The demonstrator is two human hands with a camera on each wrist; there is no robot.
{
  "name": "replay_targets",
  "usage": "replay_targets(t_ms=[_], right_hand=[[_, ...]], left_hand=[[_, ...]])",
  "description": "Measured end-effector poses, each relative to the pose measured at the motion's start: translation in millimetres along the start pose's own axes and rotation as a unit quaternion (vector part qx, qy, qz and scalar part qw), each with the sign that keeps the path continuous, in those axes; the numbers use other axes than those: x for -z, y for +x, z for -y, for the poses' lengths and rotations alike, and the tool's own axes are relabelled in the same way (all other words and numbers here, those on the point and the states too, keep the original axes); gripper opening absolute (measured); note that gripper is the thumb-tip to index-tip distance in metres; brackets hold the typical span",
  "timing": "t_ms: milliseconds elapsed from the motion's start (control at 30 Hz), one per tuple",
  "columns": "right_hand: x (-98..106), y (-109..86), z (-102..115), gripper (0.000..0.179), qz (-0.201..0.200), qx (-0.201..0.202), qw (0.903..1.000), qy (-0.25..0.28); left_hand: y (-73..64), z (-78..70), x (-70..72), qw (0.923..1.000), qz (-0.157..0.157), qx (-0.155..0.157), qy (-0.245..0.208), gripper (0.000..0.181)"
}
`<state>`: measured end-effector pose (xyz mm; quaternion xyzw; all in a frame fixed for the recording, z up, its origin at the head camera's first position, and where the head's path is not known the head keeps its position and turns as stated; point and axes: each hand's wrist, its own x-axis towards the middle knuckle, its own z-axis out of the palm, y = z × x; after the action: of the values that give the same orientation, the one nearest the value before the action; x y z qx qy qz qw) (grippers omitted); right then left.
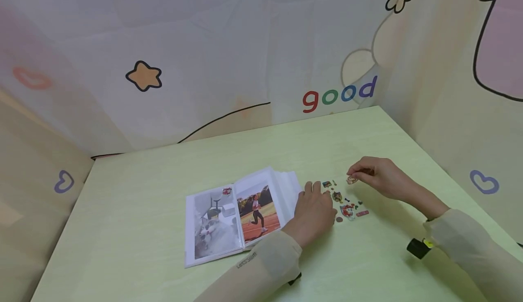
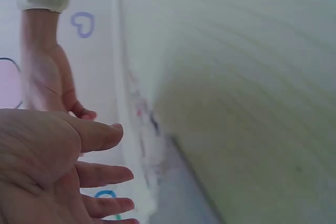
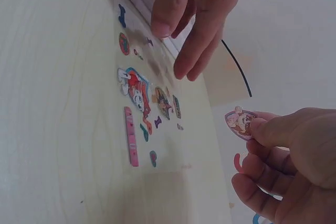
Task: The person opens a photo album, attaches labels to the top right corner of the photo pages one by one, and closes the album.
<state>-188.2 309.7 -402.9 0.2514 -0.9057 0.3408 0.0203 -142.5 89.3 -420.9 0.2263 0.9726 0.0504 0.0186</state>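
Note:
My right hand pinches a small sticker with a cartoon puppy face between thumb and forefinger, raised above the table. In the head view, my left hand lies with fingers extended between an open photo album and a clear sheet of stickers, its fingertips near the sheet's left side. Cartoon characters, a pink strip and small bone shapes are among the stickers. The album's left page has a greyish photo with a small red sticker at its top right; its right page has a runner photo.
Under everything is a pale green-yellow table. Printed fabric walls stand along its back and sides. A black wrist device hangs under the right sleeve. Loose album pages fan up beside the left hand.

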Motion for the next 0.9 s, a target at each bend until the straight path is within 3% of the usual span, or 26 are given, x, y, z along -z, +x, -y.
replay_targets(t_ms=[233, 367, 633, 900], right_hand=[[0, 6.6, 11, 0.015, -0.001, 0.029, 0.9996, 0.002], [-3, 14.8, 20, 0.013, 0.003, 0.042, 0.9990, 0.011], [-11, 33.2, 40, 0.012, 0.020, 0.043, 0.9987, 0.018], [-24, 52.7, 55, 0.013, 0.044, 0.049, 0.9972, 0.037]], left_hand=[[-16.7, 15.7, 21.7, 0.9989, -0.043, -0.012, -0.016, 0.037], [-31.7, 35.1, 31.7, 0.9962, -0.065, -0.005, -0.057, 0.042], [-60.9, 78.8, 38.2, 0.9884, -0.109, 0.011, -0.106, 0.043], [-80.9, 114.0, 40.9, 0.9789, -0.105, 0.049, -0.168, 0.043]])
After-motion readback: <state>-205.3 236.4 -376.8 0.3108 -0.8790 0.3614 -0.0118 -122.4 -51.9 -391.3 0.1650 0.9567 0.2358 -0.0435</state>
